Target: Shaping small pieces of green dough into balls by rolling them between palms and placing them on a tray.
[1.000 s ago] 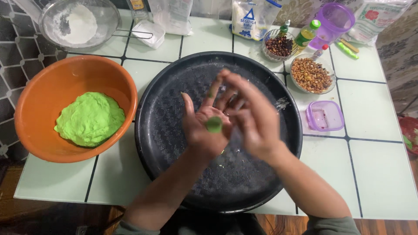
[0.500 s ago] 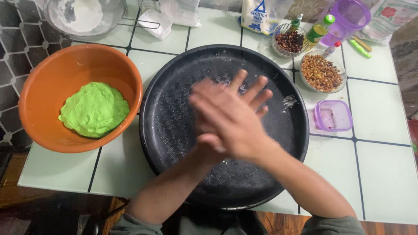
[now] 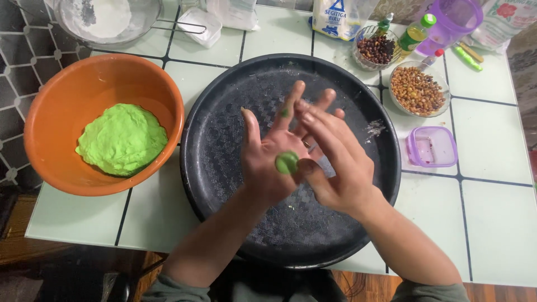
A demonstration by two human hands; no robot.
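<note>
You are holding both hands over the middle of the black round tray (image 3: 224, 184), whose near rim is hanging slightly past the near edge of the tabletop (image 3: 503, 223). Your left hand (image 3: 268, 162) is lying palm up with fingers spread, and a small green dough ball (image 3: 287, 162) is sitting on that palm. Your right hand (image 3: 341, 168) is lying flat across it, its grip fully open, closing on nothing, its thumb just touching the ball. At 9 o'clock, the orange bowl (image 3: 56, 112) is touching the tray rim, with a lump of green dough (image 3: 123, 140) inside. At 3 o'clock, a small purple box (image 3: 432, 146) is sitting just beside the rim, with bare tiles behind it toward the right edge. Farther off, at 1 o'clock, a glass dish of brown nuts (image 3: 417, 89) is standing near a dish of dark beans (image 3: 376, 49). At 11 o'clock, a sieve of white flour (image 3: 106, 19) is resting by the far edge.
</note>
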